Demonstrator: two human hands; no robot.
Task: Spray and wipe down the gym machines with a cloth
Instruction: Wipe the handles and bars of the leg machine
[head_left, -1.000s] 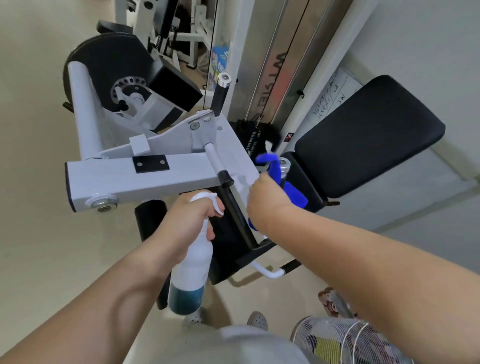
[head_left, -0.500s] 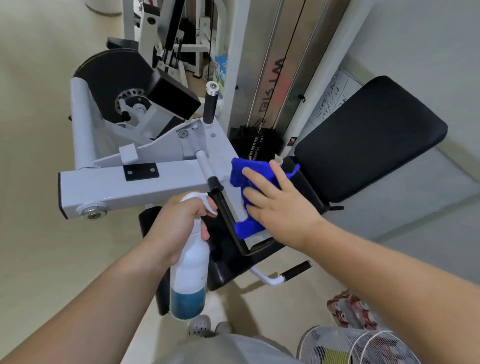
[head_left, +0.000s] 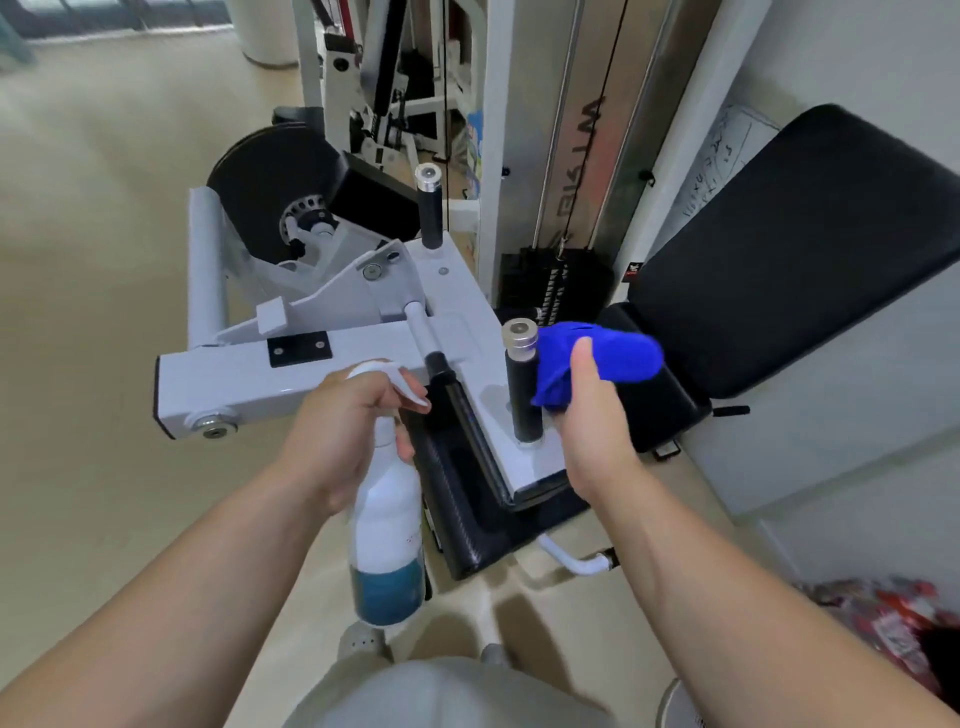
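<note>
Lifted off the machine's white plate (head_left: 467, 332), the blue cloth (head_left: 602, 356) is bunched in the gripping right hand (head_left: 592, 431), beside a black handle (head_left: 522, 400). Left hand (head_left: 343, 431) grips a spray bottle (head_left: 387, 519) holding blue liquid; panel (head_left: 587, 156) lettering unreadable.

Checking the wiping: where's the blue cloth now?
In the head view, right of centre: the right hand holds the blue cloth beside the nearer chrome-capped black handle, left of the black pad.

A: Where are the hands?
B: Left hand (head_left: 348, 431) grips a bottle (head_left: 387, 525) at seven o'clock. Right hand (head_left: 587, 436) pinches a blue cloth (head_left: 608, 356), at three o'clock from the machine's (head_left: 234, 379) black post (head_left: 522, 400).
</note>
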